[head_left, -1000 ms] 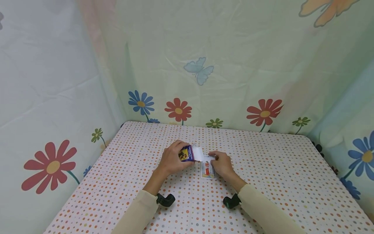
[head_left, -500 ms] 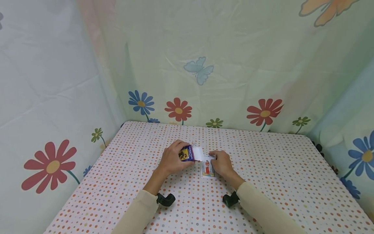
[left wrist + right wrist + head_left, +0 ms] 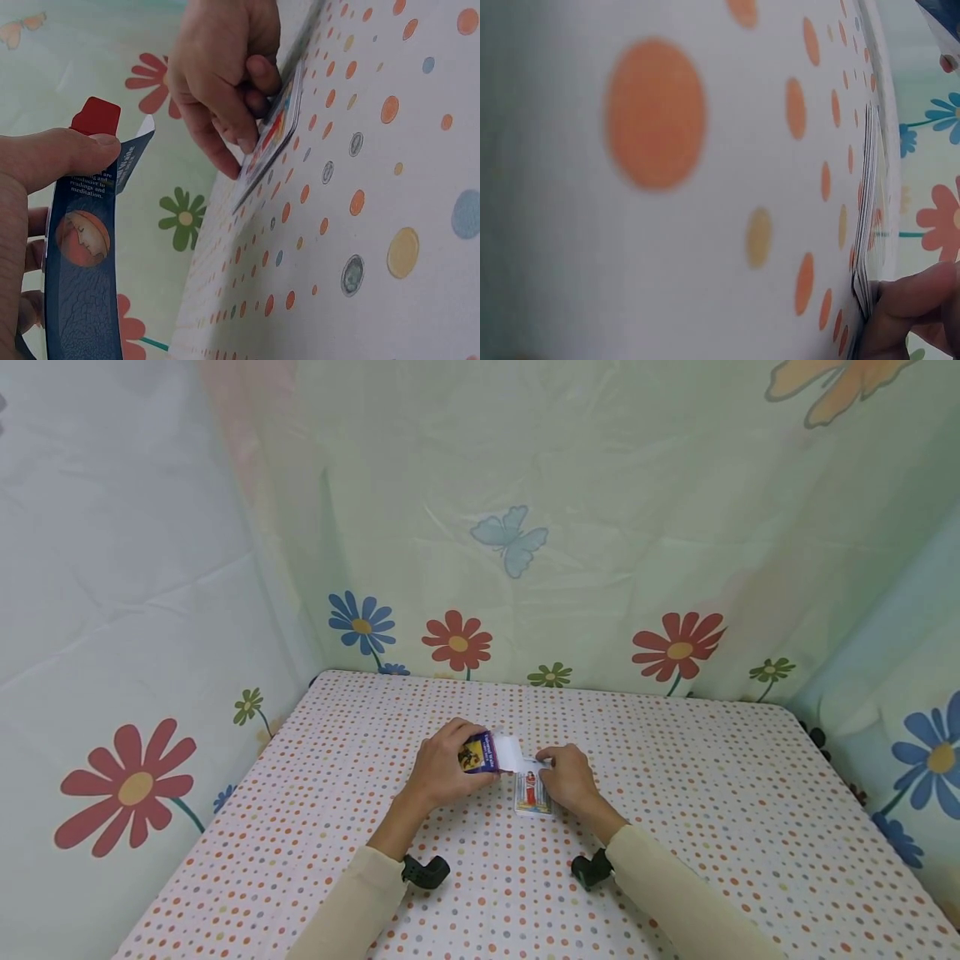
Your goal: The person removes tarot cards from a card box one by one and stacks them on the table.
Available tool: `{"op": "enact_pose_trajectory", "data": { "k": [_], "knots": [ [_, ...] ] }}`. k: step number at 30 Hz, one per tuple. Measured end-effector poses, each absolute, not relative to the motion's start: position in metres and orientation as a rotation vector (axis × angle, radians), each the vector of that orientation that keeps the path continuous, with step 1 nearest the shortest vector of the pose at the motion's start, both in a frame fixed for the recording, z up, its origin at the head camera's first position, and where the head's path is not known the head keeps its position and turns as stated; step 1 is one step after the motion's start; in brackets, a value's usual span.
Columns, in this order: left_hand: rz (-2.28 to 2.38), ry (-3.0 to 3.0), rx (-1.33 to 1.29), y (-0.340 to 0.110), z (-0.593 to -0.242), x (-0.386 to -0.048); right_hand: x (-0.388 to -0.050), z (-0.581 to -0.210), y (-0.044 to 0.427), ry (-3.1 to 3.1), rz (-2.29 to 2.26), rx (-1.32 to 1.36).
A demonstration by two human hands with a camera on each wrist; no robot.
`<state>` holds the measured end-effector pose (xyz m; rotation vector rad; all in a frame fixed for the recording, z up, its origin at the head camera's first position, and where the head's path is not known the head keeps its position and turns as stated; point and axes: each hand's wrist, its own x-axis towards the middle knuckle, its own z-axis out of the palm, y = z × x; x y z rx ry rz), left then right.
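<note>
My left hand (image 3: 441, 768) grips a dark blue card box (image 3: 477, 754) held above the table, its white flap (image 3: 508, 753) standing open towards the right. In the left wrist view the box (image 3: 82, 277) shows a round picture of a face, and the thumb presses near its red tab. Flat on the cloth lies a small stack of tarot cards (image 3: 532, 793), a figure in red on the top one. Curled fingers of my right hand (image 3: 570, 781) hold the stack at its far end and right side. Layered card edges (image 3: 865, 202) show in the right wrist view.
A white cloth with coloured dots (image 3: 675, 827) covers the table. Flower-printed curtains (image 3: 585, 568) close off the back and both sides. Each wrist carries a black camera mount (image 3: 426, 872).
The cards under my right hand look more evenly squared and shift very slightly. My left hand and the box stay in place.
</note>
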<state>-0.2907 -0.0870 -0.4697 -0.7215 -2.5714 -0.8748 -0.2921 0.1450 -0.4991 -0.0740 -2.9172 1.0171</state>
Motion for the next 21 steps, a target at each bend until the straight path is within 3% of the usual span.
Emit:
{"op": "enact_pose_trajectory", "data": {
  "k": [21],
  "knots": [
    [-0.888, -2.546, -0.721, -0.0865, -0.4690, -0.2894, -0.2905, -0.4984, 0.1469, -2.895, 1.061, -0.024]
  ]
}}
